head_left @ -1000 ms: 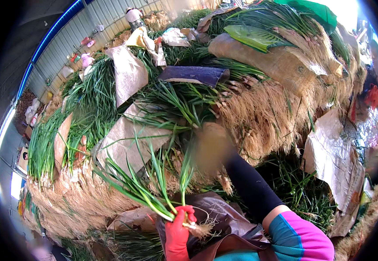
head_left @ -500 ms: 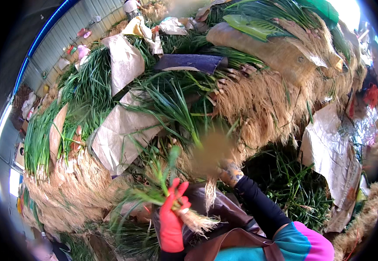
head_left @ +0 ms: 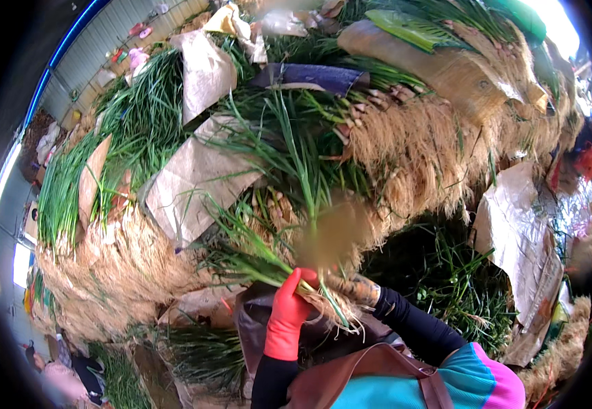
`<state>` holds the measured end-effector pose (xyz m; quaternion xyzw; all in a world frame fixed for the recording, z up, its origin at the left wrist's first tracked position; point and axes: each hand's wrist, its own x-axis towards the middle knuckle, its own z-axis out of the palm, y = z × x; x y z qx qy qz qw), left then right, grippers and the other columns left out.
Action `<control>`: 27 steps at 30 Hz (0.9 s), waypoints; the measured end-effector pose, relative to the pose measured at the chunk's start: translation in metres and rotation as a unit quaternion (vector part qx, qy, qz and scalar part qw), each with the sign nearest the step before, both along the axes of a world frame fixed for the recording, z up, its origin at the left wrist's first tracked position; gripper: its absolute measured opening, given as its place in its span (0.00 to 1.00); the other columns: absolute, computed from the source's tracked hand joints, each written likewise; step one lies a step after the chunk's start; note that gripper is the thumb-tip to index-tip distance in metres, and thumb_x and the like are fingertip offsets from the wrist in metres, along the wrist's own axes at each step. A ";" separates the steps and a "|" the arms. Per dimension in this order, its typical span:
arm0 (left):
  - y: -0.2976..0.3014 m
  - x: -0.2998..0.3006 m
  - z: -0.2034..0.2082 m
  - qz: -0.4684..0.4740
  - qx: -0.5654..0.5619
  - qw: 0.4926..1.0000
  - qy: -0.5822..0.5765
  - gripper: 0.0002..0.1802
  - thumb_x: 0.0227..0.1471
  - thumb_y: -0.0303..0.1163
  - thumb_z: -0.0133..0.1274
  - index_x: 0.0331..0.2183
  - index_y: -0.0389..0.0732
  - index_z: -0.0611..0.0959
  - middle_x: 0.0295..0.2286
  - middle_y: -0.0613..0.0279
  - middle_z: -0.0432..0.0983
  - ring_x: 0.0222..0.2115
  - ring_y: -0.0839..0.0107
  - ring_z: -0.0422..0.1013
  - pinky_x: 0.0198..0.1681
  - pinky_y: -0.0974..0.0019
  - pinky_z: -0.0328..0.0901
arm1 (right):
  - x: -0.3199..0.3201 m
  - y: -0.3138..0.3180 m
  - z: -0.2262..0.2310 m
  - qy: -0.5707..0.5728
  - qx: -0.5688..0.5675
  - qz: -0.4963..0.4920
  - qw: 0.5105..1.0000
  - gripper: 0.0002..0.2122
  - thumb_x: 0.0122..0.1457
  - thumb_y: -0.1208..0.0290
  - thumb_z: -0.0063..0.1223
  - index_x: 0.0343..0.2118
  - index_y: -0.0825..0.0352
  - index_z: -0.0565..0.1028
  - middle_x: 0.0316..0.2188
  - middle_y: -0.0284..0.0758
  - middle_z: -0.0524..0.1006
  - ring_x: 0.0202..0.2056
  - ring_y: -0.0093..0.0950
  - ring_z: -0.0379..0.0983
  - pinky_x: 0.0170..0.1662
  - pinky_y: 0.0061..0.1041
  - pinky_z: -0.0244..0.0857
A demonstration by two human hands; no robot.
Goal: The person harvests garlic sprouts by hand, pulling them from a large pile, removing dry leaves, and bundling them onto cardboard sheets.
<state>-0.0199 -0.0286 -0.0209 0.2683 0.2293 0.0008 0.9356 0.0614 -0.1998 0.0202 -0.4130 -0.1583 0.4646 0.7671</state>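
Observation:
My left hand (head_left: 289, 310), in a red glove, is closed round a small bunch of green garlic (head_left: 263, 262). Its leaves point up and left, and the pale roots (head_left: 337, 313) hang out to the right. Close beside it, my right hand (head_left: 356, 289), in a patterned, soiled glove, is closed near the bunch's root end. An upright green garlic plant (head_left: 305, 174) runs down toward my right fingers. A brown blur covers its lower stem and part of those fingers.
A long heap of green garlic with brown roots (head_left: 405, 157) lies ahead, partly covered by pale sacking (head_left: 197, 184). Loose green leaves (head_left: 446, 279) fill a dark hollow to the right. A brown apron (head_left: 357, 371) covers my lap. Another person (head_left: 71, 375) is at lower left.
My left hand has moved up and right with its bunch, its fingers now closed tighter. The right hand has come down slightly, and the two hands now meet. The upright plant has shifted slightly right.

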 end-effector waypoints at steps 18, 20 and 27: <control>-0.017 0.029 -0.012 -0.070 0.017 0.994 -0.084 0.25 0.58 0.39 0.37 0.51 0.32 0.68 0.52 0.54 0.61 0.52 0.58 0.59 0.55 0.59 0.53 | 0.013 0.001 -0.026 -0.639 -0.339 -0.022 0.690 0.21 0.49 0.76 0.50 0.49 0.58 0.67 0.32 0.43 0.75 0.36 0.38 0.73 0.39 0.30 0.68; -0.016 0.024 -0.018 -0.050 0.076 0.991 -0.102 0.24 0.58 0.39 0.37 0.50 0.33 0.68 0.51 0.53 0.63 0.51 0.58 0.60 0.54 0.59 0.55 | 0.017 0.005 -0.018 -0.690 -0.365 0.036 0.623 0.19 0.51 0.75 0.48 0.49 0.59 0.67 0.33 0.42 0.75 0.33 0.36 0.73 0.37 0.29 0.68; -0.028 0.015 0.001 -0.009 -0.031 0.996 -0.088 0.20 0.57 0.40 0.40 0.46 0.38 0.74 0.41 0.61 0.71 0.42 0.63 0.68 0.48 0.59 0.62 | -0.006 0.018 -0.071 0.030 0.032 -0.241 0.969 0.09 0.59 0.65 0.46 0.38 0.65 0.70 0.29 0.35 0.75 0.28 0.24 0.71 0.30 0.23 0.67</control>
